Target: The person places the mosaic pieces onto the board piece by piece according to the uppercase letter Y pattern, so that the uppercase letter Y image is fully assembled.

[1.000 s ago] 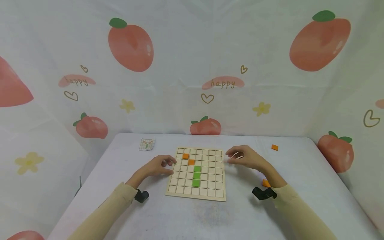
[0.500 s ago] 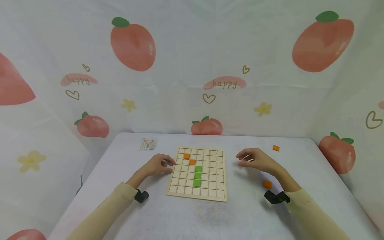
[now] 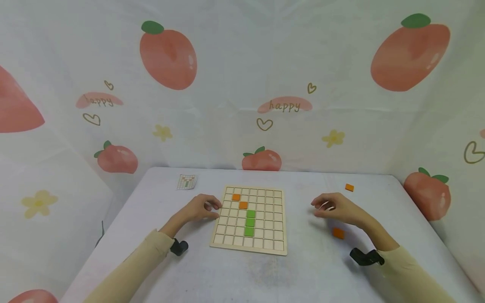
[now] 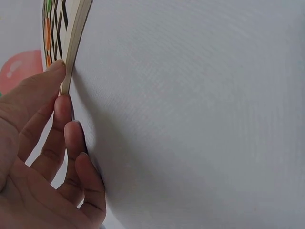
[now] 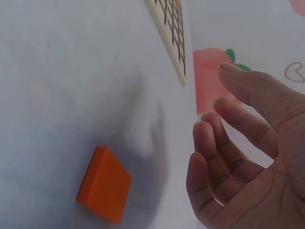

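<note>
At the left edge of a wooden grid board point(image 3: 265, 229), my left hand point(image 3: 198, 207) rests with relaxed, bent fingers. Its thumb point(image 4: 45, 78) and fingertips touch the board's rim in the left wrist view. Two orange tiles point(image 3: 243, 205) lie diagonally in the grid's upper left, and a column of green tiles point(image 3: 250, 222) stands below them. My right hand point(image 3: 337, 207) hovers over the table right of the board, thumb and fingers apart, holding nothing. Close below it lies a loose orange tile point(image 3: 338, 233), also large in the right wrist view.
Another orange tile point(image 3: 349, 187) lies far right near the table's back edge. A small card point(image 3: 187, 182) printed with a coloured grid pattern lies at the back left. A fruit-printed cloth point(image 3: 223, 75) hangs behind and beside the white table point(image 3: 303, 277).
My right hand has moved right and slightly nearer, away from the board, exposing more of the loose orange tile. The left hand stays at the board's edge.
</note>
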Motion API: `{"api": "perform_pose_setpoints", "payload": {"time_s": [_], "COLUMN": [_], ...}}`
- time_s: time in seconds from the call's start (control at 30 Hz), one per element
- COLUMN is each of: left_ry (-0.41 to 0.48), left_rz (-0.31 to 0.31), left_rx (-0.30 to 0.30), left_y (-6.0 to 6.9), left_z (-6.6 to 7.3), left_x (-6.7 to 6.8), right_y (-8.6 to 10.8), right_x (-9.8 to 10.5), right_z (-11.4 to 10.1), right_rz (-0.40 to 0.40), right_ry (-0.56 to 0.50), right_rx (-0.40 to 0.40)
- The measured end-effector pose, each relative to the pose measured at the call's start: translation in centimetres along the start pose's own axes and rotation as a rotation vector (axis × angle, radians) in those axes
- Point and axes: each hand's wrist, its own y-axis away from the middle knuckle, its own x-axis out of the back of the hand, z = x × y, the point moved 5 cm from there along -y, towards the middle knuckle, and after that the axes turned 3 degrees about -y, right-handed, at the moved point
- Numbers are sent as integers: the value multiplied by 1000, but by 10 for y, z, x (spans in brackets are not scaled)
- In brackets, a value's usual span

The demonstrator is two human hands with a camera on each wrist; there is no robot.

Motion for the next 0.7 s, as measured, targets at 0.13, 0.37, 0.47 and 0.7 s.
{"api": "perform_pose_setpoints", "payload": {"time_s": [0.13, 0.37, 0.47, 0.7], "left_ry": [-1, -4, -3, 15], "left_rz": [-3, -12, -20, -45], "left_rx": [-3, -15, -24, -61], "left_y": [0, -1, -1, -1], "left_z": [0, -2, -2, -2], "left_x": [0, 0, -1, -2], "right_y": [10, 28, 34, 47], "right_x": [5, 13, 14, 12], "right_z": [5, 13, 16, 22], "right_rz": [-10, -16, -14, -24], "right_ry": [16, 31, 33, 23], "right_rx": [-7, -9, -22, -21]}}
